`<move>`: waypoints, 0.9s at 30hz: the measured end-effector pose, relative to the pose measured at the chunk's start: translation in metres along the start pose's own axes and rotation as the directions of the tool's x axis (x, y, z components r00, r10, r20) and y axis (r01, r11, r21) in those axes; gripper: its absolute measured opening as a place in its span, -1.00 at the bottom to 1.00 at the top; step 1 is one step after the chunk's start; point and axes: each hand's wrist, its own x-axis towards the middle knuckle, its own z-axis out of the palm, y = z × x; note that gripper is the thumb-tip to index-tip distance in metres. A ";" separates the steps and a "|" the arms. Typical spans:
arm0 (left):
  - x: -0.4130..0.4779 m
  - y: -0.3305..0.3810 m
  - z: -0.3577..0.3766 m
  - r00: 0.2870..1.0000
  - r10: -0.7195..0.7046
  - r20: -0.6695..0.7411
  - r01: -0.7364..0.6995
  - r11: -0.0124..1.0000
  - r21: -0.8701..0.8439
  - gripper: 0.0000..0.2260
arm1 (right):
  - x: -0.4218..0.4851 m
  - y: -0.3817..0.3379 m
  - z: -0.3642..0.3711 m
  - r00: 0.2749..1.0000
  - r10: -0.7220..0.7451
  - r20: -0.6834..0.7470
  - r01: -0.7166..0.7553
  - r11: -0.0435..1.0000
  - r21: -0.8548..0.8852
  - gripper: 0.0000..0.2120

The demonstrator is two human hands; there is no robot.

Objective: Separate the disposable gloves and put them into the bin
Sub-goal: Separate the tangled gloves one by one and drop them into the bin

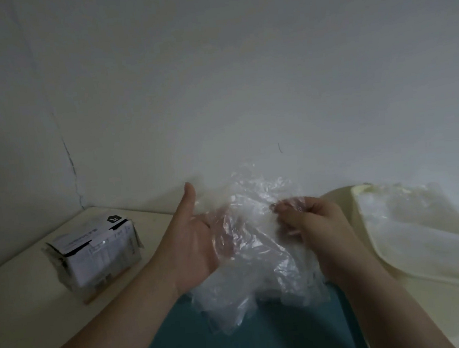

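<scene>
We hold a bunch of clear disposable gloves point(250, 271) over the teal bin point(283, 344).
Our left hand point(193, 243) lies palm spread under the film, thumb straight, fingers showing flat through it; our right hand point(310, 222) curls its fingers, pinching the crinkled top. The clump hangs cloudy and wrinkled just above the bin. A small box point(98, 253) sits on the table point(24, 308) at left, a cream cloth point(427, 238) at right.

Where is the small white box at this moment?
In the head view the box stands on the table at the left, near the wall corner, apart from the left hand.
</scene>
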 end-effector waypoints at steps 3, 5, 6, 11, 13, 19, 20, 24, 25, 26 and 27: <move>-0.003 -0.007 0.003 0.999 0.028 0.046 -0.030 0.999 0.032 -0.34 | -0.001 0.007 0.005 1.000 0.009 -0.025 -0.010 0.999 -0.042 -0.83; 0.001 -0.008 0.009 0.998 0.060 0.031 -0.062 0.996 0.063 -0.44 | -0.003 0.009 0.008 1.000 0.012 -0.029 -0.014 0.997 -0.078 -0.80; 0.003 -0.008 0.013 0.998 0.062 0.000 -0.061 0.994 0.090 -0.51 | -0.005 0.009 0.009 1.000 0.010 -0.021 -0.012 0.996 -0.083 -0.78; 0.011 -0.004 0.026 0.996 0.092 -0.020 -0.091 0.993 0.074 -0.75 | -0.014 -0.019 -0.006 0.993 -0.078 -0.091 0.058 0.978 -0.203 -0.74; 0.013 -0.002 0.033 0.993 0.118 0.010 -0.118 0.987 0.105 -0.75 | -0.013 -0.041 -0.034 0.980 -0.118 -0.162 0.065 0.952 -0.298 -0.79; 0.026 -0.003 0.068 0.989 0.101 0.111 -0.127 0.958 0.258 -0.75 | -0.015 -0.096 -0.141 0.949 -0.136 -0.284 -0.028 0.862 -0.506 -0.90; 0.023 0.003 0.068 0.986 0.112 0.122 -0.142 0.951 0.274 -0.75 | -0.009 -0.096 -0.148 0.949 -0.118 -0.294 -0.057 0.850 -0.524 -0.90; 0.019 0.020 0.094 0.956 0.121 0.268 -0.201 0.934 0.295 -0.74 | 0.013 -0.081 -0.183 0.919 -0.072 -0.388 -0.187 0.788 -0.587 -0.76; 0.019 0.023 0.100 0.947 0.120 0.299 -0.211 0.933 0.291 -0.74 | 0.017 -0.075 -0.189 0.912 -0.077 -0.404 -0.210 0.756 -0.619 -0.75; 0.020 0.026 0.107 0.936 0.112 0.333 -0.213 0.935 0.284 -0.74 | 0.021 -0.071 -0.191 0.907 -0.084 -0.413 -0.226 0.730 -0.645 -0.75; 0.019 0.028 0.112 0.924 0.104 0.368 -0.212 0.940 0.267 -0.73 | 0.025 -0.065 -0.191 0.906 -0.082 -0.414 -0.236 0.714 -0.659 -0.76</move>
